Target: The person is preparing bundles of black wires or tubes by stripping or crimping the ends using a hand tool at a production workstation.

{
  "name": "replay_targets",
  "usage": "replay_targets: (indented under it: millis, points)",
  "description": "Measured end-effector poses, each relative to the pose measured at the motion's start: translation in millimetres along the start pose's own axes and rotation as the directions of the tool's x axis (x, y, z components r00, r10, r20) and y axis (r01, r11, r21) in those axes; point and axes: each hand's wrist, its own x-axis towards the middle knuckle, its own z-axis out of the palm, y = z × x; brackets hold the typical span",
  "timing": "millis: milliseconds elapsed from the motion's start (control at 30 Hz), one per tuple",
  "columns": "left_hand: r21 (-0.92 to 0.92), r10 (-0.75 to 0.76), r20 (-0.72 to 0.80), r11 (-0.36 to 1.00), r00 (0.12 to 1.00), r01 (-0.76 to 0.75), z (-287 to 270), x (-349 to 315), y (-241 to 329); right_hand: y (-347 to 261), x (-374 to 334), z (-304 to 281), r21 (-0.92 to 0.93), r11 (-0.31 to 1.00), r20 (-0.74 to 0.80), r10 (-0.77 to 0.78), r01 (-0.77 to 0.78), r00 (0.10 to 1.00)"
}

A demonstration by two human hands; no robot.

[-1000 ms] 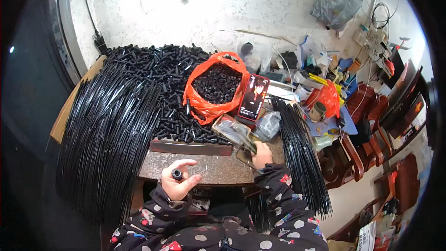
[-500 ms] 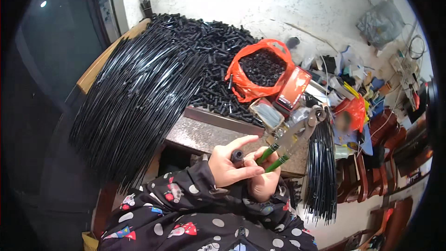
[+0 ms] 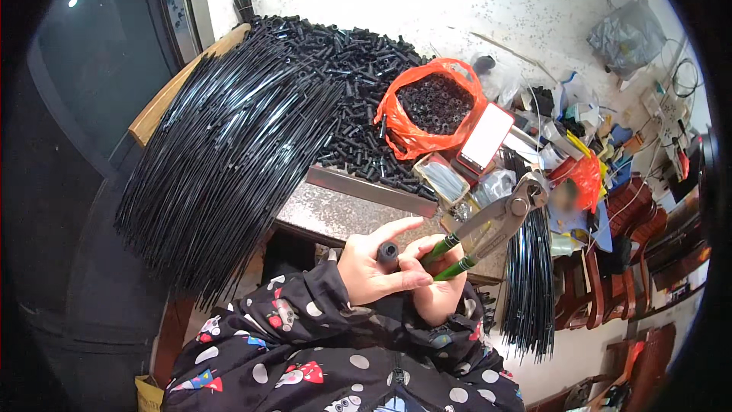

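In the middle of the lower view, my left hand (image 3: 362,271) holds a short black tube (image 3: 388,253), its hollow end facing up. The index finger of that hand sticks out, and its thumb reaches across to my right hand (image 3: 438,301). My right hand is closed around the green handles of a pair of metal pincers (image 3: 526,202). The handles stand slightly apart, and the head points up and to the right. Both hands are close together in front of the worktop's near edge (image 3: 335,210).
A large bundle of thin black rods (image 3: 213,160) hangs over the left edge. Behind lies a heap of black tubes (image 3: 328,57). A red bag (image 3: 408,137) holds small black parts; beside it are a lit phone (image 3: 488,136) and a box (image 3: 444,179). More rods (image 3: 528,290) hang at right.
The pincers' head has shifted slightly right and looks a little nearer. The phone's screen has turned from reddish to white. Both hands keep nearly the same pose and grip.
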Motion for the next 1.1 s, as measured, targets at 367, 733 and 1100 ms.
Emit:
replay_targets:
  millis: [367,733,1100]
  points:
    - [0.224,0.151,-0.197,0.969,0.969,-0.105,1.1,2.4,-6.1,9.3,2.2,8.7,-0.184,0.97,-0.046,-0.172,0.161,0.984]
    - [0.023,0.095,-0.106,0.995,0.99,-0.094,1.1,3.9,-14.5,22.1,-1.5,1.6,-0.037,0.994,-0.104,-0.107,0.104,0.989]
    - [0.072,-0.017,-0.068,0.997,0.998,0.022,-6.0,4.7,-7.3,29.3,3.8,6.5,0.112,0.992,-0.123,-0.047,0.061,0.991]
